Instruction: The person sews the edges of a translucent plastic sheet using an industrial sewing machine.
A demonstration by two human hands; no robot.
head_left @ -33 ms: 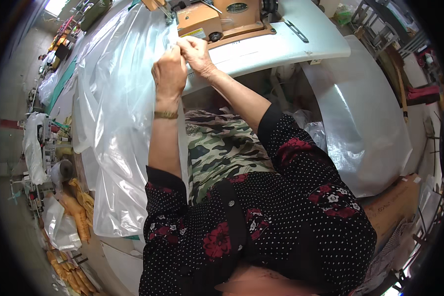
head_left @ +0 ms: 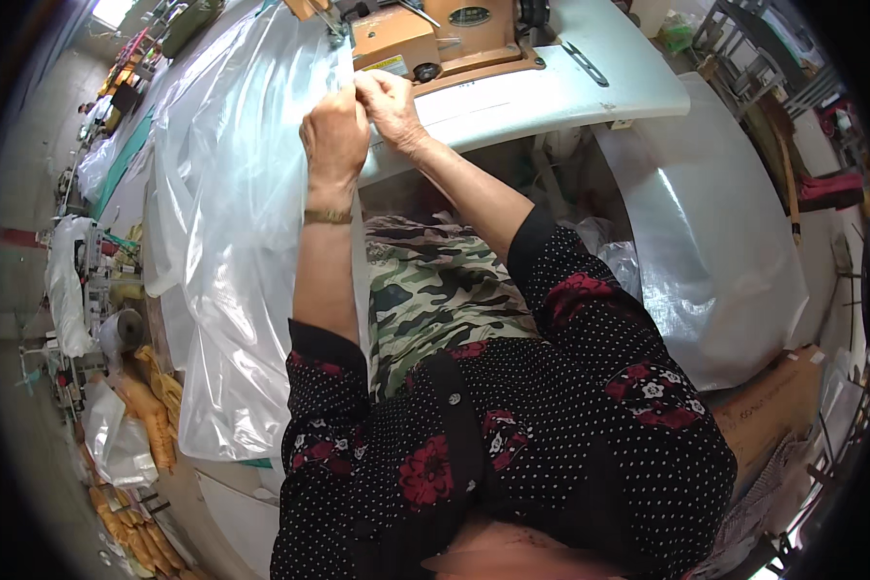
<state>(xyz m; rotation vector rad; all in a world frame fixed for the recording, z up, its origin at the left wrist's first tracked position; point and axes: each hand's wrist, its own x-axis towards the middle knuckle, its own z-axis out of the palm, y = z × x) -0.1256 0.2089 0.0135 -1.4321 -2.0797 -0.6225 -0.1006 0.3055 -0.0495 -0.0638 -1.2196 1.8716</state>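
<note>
The left of 2 head-worn fisheye cameras is looking steeply down from just above the polka-dot blouse (head_left: 551,406), facing toward the sewing machine (head_left: 478,39) ahead.

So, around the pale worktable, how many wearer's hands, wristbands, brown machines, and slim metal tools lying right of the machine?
Hands (left hand, right hand): 2
Wristband: 1
Brown machine: 1
Slim metal tool: 1
Total: 5

Bright glare on plastic sheet (head_left: 227,290); tabletop (head_left: 512,104) washed out; picture edges dark, curved
</note>
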